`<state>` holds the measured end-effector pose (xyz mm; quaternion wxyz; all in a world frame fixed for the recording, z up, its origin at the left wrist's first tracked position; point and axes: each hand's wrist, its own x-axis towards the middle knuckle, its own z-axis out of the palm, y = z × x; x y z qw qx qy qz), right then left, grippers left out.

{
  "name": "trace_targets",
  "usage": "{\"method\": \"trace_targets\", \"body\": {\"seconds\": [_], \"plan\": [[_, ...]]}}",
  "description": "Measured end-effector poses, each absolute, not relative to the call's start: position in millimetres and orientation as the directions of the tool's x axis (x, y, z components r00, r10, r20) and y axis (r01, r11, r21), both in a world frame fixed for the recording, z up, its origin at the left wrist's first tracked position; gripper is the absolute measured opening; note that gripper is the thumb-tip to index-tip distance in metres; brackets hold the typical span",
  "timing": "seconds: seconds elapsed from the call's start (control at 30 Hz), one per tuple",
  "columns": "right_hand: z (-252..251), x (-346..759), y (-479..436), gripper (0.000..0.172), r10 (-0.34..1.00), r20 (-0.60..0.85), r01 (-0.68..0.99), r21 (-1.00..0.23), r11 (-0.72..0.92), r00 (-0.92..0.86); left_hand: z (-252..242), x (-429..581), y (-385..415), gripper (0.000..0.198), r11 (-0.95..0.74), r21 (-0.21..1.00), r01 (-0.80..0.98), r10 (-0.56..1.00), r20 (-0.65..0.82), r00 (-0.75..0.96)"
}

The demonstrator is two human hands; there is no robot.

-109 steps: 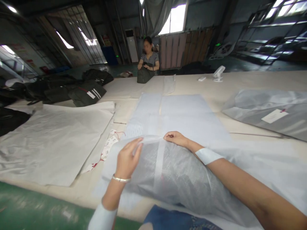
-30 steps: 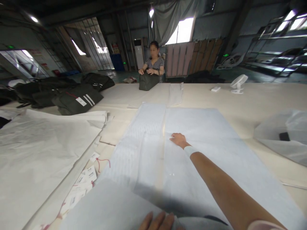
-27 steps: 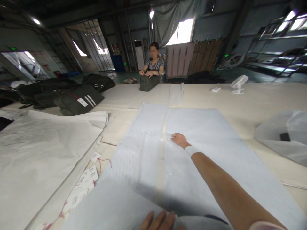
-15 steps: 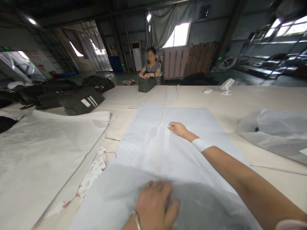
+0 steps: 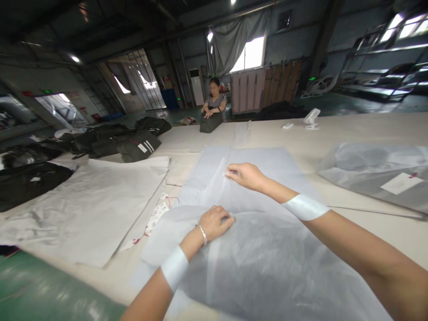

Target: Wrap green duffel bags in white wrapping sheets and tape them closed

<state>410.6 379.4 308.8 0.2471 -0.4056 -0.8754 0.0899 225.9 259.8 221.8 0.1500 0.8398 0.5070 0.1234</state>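
A translucent plastic bag (image 5: pixel 277 249) lies in front of me, with something dark showing through its near part. My right hand (image 5: pixel 247 175) pinches the bag's raised far edge between thumb and fingertips, so it is closed on it. Nearer and to the left, my left hand (image 5: pixel 216 223) rests on top of the bag with its thumb spread from its fingers; it is open. Beneath and beyond the bag lies a stack of flat, pale plastic bags (image 5: pixel 267 156). Several white hang tags (image 5: pixel 158 215) with red strings lie to the left of my left hand.
White sheets (image 5: pixel 90 205) cover the table's left side. Dark duffel bags (image 5: pixel 138 145) are piled at the back left. A plastic-wrapped item (image 5: pixel 374 174) lies to the right. Farther back stand a small white fan (image 5: pixel 311 118) and a person (image 5: pixel 214 100) with hands on a dark bag (image 5: pixel 210 121).
My left hand has moved forward along the plastic bag, and its dark-filled part now lies farther up the table. The bag's pinched edge is lifted higher in my right hand. The view has shifted left.
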Motion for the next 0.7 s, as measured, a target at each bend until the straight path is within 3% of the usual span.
{"method": "trace_targets", "body": {"seconds": [0.23,0.37,0.53,0.7], "plan": [[317.4,406.5,290.3,0.018,0.705,0.386,0.664,-0.257,0.702,-0.596,219.6,195.0,266.7,0.033,-0.432,0.573,0.696,0.82,-0.072,0.568],[309.4,399.4,251.9,0.02,0.732,0.377,0.709,-0.228,0.667,-0.567,217.2,185.7,264.5,0.028,-0.446,0.538,0.715,0.839,-0.027,0.544],[297.0,390.3,220.0,0.019,0.783,0.371,0.755,-0.258,0.603,-0.499,208.8,181.8,258.5,0.037,-0.438,0.51,0.74,0.882,0.088,0.462],[291.0,380.0,198.9,0.017,0.81,0.397,0.791,-0.267,0.551,-0.431,202.6,163.6,263.9,0.031,-0.535,0.595,0.6,0.78,0.075,0.621]]}}
